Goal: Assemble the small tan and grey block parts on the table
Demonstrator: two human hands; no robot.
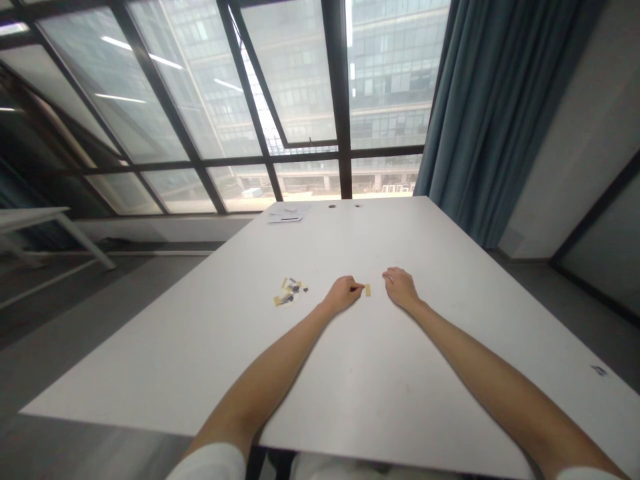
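No legible text anywhere.

On the wide white table we see a small tan rectangular piece between our left hand and right hand; a little pile of tan and black pieces lies left of them; flat white paper sheets sit behind, at the far edge.

The tabletop is plain white. A small tan piece lies on it, and a little pile of tan and black pieces. The curtain is blue-grey; the window frames are black.
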